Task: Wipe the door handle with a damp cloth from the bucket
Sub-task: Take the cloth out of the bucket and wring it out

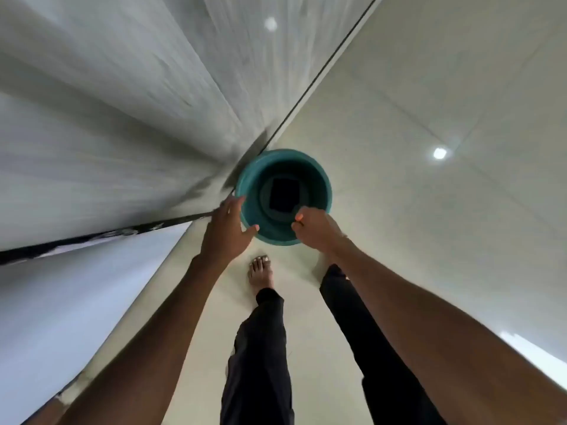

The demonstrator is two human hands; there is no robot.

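Note:
I look straight down at a teal bucket (319,179) standing on the floor against a wall corner. A dark square cloth (283,194) lies flat at its bottom. My left hand (225,231) rests against the bucket's left rim with fingers spread and the thumb over the edge. Over the near right rim, my right hand (316,228) has its fingers curled together just beside the cloth's corner, and I see nothing in them. No door handle is in view.
Grey-white walls (122,118) with a dark skirting line rise on the left. Pale floor tiles (429,102) spread to the right, with ceiling lights reflected in them. My bare foot (260,273) and dark trouser legs stand just behind the bucket.

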